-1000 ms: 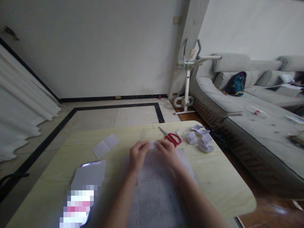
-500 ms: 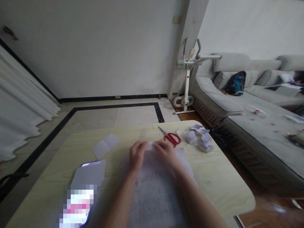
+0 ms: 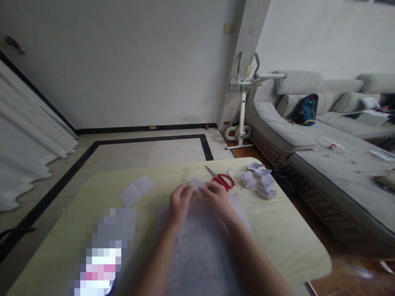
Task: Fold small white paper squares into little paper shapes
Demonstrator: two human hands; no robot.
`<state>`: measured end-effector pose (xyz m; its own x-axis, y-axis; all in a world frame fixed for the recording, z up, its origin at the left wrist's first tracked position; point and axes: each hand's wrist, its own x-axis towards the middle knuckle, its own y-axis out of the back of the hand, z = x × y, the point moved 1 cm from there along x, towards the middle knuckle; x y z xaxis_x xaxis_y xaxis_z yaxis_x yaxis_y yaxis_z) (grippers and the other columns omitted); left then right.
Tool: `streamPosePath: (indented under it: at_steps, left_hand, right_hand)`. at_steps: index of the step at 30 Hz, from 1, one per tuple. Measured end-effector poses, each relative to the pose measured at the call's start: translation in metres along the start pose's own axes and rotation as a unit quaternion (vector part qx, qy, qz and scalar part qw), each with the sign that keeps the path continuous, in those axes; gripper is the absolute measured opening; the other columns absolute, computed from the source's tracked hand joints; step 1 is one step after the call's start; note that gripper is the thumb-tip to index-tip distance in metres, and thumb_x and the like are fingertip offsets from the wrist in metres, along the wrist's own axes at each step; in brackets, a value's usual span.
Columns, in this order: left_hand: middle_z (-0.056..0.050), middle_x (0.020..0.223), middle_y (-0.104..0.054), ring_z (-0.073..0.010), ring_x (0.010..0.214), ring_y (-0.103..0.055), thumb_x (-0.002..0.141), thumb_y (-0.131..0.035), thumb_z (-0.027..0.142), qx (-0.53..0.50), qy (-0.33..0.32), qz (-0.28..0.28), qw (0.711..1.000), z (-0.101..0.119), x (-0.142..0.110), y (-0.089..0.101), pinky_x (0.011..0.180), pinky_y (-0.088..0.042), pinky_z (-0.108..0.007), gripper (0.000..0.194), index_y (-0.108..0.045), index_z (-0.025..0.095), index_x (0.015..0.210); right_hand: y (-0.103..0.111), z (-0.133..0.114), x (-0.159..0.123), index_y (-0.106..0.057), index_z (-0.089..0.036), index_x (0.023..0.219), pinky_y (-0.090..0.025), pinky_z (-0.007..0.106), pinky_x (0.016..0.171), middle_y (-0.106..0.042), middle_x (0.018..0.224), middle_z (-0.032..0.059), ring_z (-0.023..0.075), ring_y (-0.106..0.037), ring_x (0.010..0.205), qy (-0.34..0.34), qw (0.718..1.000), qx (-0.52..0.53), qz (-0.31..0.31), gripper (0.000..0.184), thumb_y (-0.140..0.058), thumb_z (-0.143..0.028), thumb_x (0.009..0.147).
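Observation:
Between my fingertips is a small folded piece of white paper (image 3: 197,184), tilted with one corner pointing up. My left hand (image 3: 180,200) pinches its left edge, and my right hand (image 3: 216,198) grips the right edge. Both hands hover at the far end of a large printed sheet (image 3: 203,250), which lies under my forearms. Just beyond my right hand lie red-handled scissors (image 3: 224,181), blades pointing away to the left. To the right of them sit several folded white paper pieces (image 3: 262,180) in a loose cluster.
A creased white paper (image 3: 136,190) lies on the wooden table (image 3: 286,230) at the left. Nearer me on that side is a pixelated, bright-screened object (image 3: 100,263). A grey sofa (image 3: 333,172) stands right of the table, and a white exercise machine (image 3: 242,111) by the wall.
The small paper between my hands has turned, from lying rather level to showing a raised corner. My fingers have shifted slightly around it.

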<state>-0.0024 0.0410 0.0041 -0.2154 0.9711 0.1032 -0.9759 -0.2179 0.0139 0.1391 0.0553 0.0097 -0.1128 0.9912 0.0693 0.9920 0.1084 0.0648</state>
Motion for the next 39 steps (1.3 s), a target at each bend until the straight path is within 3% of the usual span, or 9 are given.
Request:
streamPosePath:
  at_steps: [4,9,12,16,22,26,34,39]
  left_hand:
    - [-0.003,0.069,-0.068,-0.0167,0.065,-0.063,0.078,-0.062,0.034,0.032,-0.007,-0.013,0.999,-0.0021,0.0010,0.0024,0.061,-0.049,-0.024,0.022,-0.070,0.014,0.080]
    - [0.000,0.061,-0.061,-0.0145,0.060,-0.057,0.082,-0.057,0.035,0.077,-0.038,-0.040,0.996,0.0015,-0.0023,0.0005,0.058,-0.044,-0.021,0.025,-0.065,0.016,0.069]
    - [0.001,0.059,-0.056,-0.0137,0.058,-0.053,0.084,-0.054,0.036,0.092,-0.057,-0.032,0.994,0.0018,-0.0035,0.0018,0.055,-0.041,-0.020,0.027,-0.062,0.017,0.066]
    - [0.000,0.063,-0.059,-0.0144,0.061,-0.054,0.083,-0.056,0.036,0.092,-0.059,-0.037,0.993,0.0014,-0.0040,0.0027,0.057,-0.042,-0.020,0.025,-0.065,0.016,0.069]
    - [-0.003,0.074,-0.068,-0.0170,0.069,-0.063,0.079,-0.061,0.038,0.046,-0.011,-0.081,0.996,-0.0012,-0.0048,-0.0026,0.062,-0.048,-0.023,0.024,-0.070,0.015,0.082]
    - [-0.004,0.075,-0.069,-0.0180,0.067,-0.065,0.080,-0.060,0.039,0.019,0.013,-0.090,0.996,-0.0063,-0.0041,-0.0042,0.061,-0.051,-0.025,0.026,-0.069,0.015,0.083]
    - [-0.005,0.079,-0.071,-0.0178,0.071,-0.066,0.083,-0.057,0.033,0.082,-0.046,-0.105,0.990,-0.0067,-0.0043,-0.0028,0.062,-0.051,-0.023,0.022,-0.071,0.016,0.086]
    - [-0.005,0.081,-0.071,-0.0178,0.073,-0.065,0.083,-0.057,0.034,0.092,-0.048,-0.105,0.989,-0.0060,-0.0056,-0.0042,0.064,-0.050,-0.023,0.023,-0.070,0.016,0.089]
  right_hand:
    - [-0.0010,0.0037,0.0002,-0.070,-0.016,0.085,-0.045,0.026,0.062,-0.069,0.078,0.0042,0.0169,-0.061,0.070,0.013,1.000,0.000,-0.011,0.020,-0.062,-0.032,0.078]
    - [-0.0009,0.0048,0.0004,-0.065,-0.015,0.067,-0.041,0.023,0.053,-0.063,0.063,0.0021,0.0140,-0.054,0.060,0.012,0.999,-0.041,0.030,0.017,-0.061,-0.029,0.076]
    - [-0.0032,0.0042,-0.0008,-0.060,-0.016,0.063,-0.037,0.022,0.050,-0.057,0.059,-0.0002,0.0122,-0.050,0.055,0.011,0.999,-0.039,0.016,0.019,-0.061,-0.030,0.076]
    - [-0.0049,0.0046,-0.0011,-0.061,-0.016,0.070,-0.039,0.023,0.054,-0.058,0.064,0.0000,0.0126,-0.051,0.059,0.023,1.000,-0.012,0.004,0.016,-0.062,-0.031,0.076]
    - [-0.0007,0.0068,0.0014,-0.060,-0.016,0.070,-0.041,0.024,0.054,-0.059,0.064,0.0007,0.0141,-0.053,0.059,0.000,0.997,0.024,0.075,0.022,-0.066,-0.037,0.073]
    - [-0.0004,0.0046,0.0016,-0.061,-0.016,0.070,-0.044,0.025,0.057,-0.061,0.065,0.0016,0.0152,-0.056,0.061,0.005,0.996,0.028,0.083,0.022,-0.067,-0.037,0.071]
    - [-0.0018,0.0058,0.0012,-0.069,-0.016,0.079,-0.045,0.026,0.061,-0.067,0.072,0.0036,0.0165,-0.060,0.067,0.007,0.999,-0.016,0.036,0.013,-0.064,-0.026,0.074]
    - [0.0003,0.0030,0.0007,-0.068,-0.014,0.077,-0.045,0.026,0.061,-0.067,0.072,0.0044,0.0169,-0.060,0.067,0.008,0.997,-0.031,0.064,0.013,-0.064,-0.026,0.073]
